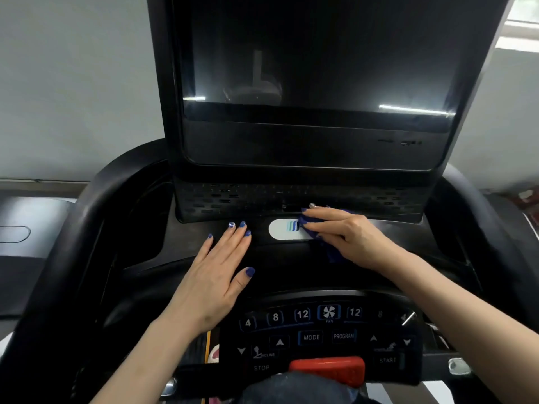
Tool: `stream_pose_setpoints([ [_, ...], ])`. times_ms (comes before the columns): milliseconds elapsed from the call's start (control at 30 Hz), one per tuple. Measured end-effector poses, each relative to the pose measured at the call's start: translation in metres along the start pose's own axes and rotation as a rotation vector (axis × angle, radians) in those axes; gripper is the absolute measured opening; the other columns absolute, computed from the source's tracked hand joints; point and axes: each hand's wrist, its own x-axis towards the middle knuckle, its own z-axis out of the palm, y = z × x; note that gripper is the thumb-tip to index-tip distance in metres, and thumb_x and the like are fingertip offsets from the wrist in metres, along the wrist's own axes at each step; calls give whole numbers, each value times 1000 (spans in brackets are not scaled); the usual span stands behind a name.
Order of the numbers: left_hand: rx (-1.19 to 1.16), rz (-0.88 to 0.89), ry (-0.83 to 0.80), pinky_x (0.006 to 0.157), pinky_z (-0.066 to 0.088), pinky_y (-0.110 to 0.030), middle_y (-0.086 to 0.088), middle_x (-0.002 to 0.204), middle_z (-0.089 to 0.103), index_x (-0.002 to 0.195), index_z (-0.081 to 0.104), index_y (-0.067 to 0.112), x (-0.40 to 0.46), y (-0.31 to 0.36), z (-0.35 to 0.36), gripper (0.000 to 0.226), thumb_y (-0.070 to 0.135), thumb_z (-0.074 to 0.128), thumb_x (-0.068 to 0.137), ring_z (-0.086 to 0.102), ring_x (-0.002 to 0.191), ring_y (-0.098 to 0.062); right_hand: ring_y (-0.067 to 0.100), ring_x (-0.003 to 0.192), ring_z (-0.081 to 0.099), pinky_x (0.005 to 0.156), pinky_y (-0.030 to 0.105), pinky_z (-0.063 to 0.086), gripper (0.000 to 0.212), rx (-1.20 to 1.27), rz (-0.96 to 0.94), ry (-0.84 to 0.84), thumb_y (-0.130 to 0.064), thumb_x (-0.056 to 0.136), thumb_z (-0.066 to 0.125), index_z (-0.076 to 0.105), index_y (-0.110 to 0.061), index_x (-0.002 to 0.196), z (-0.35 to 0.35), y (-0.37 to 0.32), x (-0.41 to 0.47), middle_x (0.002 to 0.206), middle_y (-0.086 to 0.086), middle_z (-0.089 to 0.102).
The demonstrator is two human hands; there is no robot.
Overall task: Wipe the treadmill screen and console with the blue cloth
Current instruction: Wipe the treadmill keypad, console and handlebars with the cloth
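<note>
Both hands are laid on the black console [180, 237] below the dark screen [315, 53]. With the right hand [347, 231], fingers nearly straight, the blue cloth [332, 252] is pressed against the white logo badge [284, 230]; the left hand [215, 275] is spread flat, holding nothing, above the button panel [320, 336].

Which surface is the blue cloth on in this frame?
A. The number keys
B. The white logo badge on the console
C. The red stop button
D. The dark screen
B: the right hand presses the blue cloth over the right end of the white logo badge, below the screen.
</note>
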Motion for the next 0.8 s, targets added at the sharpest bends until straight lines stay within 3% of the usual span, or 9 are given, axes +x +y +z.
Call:
stream_pose_setpoints([
  [133,24,-8,25,122,-9,-28,15,166,-5,158,9,24,-12,-10,0,72,67,5,101,-9,151,-1,13,136,42,118,25,26,31,-44,-87,-36,-7,92,60,69,-8,122,26,-20,18,141,7,55],
  [267,38,-5,21,122,-10,-30,15,165,-8,158,5,25,-13,-10,0,73,68,1,99,-13,150,0,4,136,39,117,19,25,32,-44,-80,-88,-12,93,57,69,-12,123,10,-19,14,141,-2,53],
  [433,65,1,41,123,-7,-32,11,166,-5,158,6,23,-13,-9,3,72,65,1,100,-12,151,-1,18,139,42,118,27,28,33,-70,-104,-119,-4,94,61,67,-8,126,36,-45,42,144,7,53],
  [533,62,10,46,123,-7,-30,11,166,-5,158,6,23,-16,-14,2,72,66,1,101,-10,151,-2,16,141,38,119,26,27,35,-97,-156,-200,-7,95,60,64,-11,130,34,-50,41,147,5,50],
  [800,74,-89,95,122,-8,-26,9,167,0,159,10,21,-46,-42,0,73,64,2,101,-7,152,-2,18,139,42,118,31,29,34,-102,-165,-213,-4,94,61,66,-9,128,55,-70,65,145,8,52],
])
